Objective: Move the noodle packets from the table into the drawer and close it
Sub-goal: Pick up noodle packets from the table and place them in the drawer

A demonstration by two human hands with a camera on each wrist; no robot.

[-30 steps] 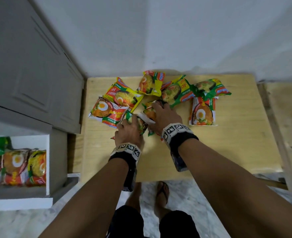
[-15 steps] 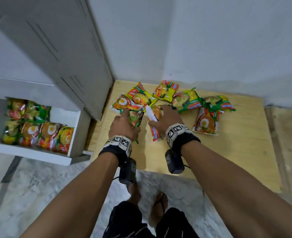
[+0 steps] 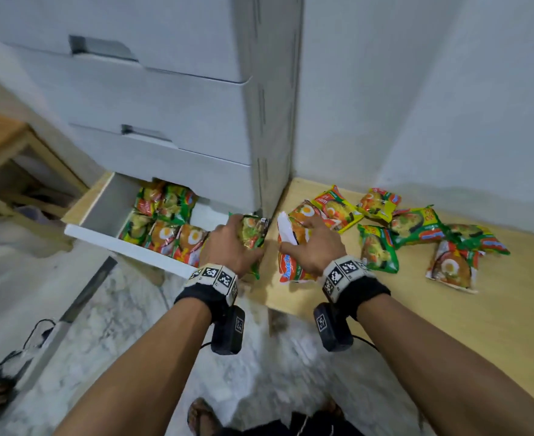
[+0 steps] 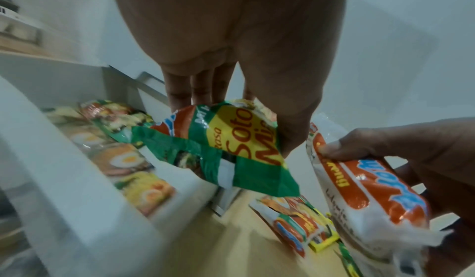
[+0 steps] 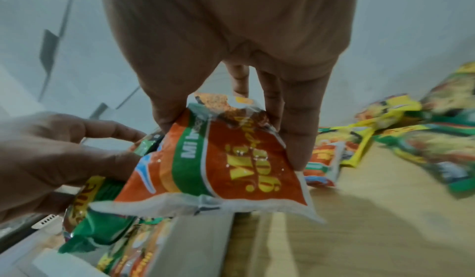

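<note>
My left hand [image 3: 228, 243] grips a green noodle packet [image 3: 253, 237] [image 4: 231, 145] over the right end of the open white drawer [image 3: 102, 234]. Several packets [image 3: 165, 228] lie inside the drawer in rows. My right hand [image 3: 313, 247] holds an orange-red packet [image 3: 291, 262] [image 5: 218, 163] just above the left edge of the wooden table [image 3: 448, 325]. More packets [image 3: 416, 228] lie scattered on the table's back part, to the right of my hands. In the right wrist view the left hand [image 5: 51, 159] with its green packet [image 5: 97, 226] is seen at the left.
A grey drawer cabinet [image 3: 180, 105] rises above the open drawer, tight against the table's left side. A wooden frame [image 3: 14, 158] stands at far left. White wall behind. Marble floor, a cable [image 3: 39, 332] and my feet [image 3: 202, 413] lie below.
Both hands have lifted their packets off the table and carried them left toward the drawer. My head has turned left, bringing the cabinet and drawer into fuller view.
</note>
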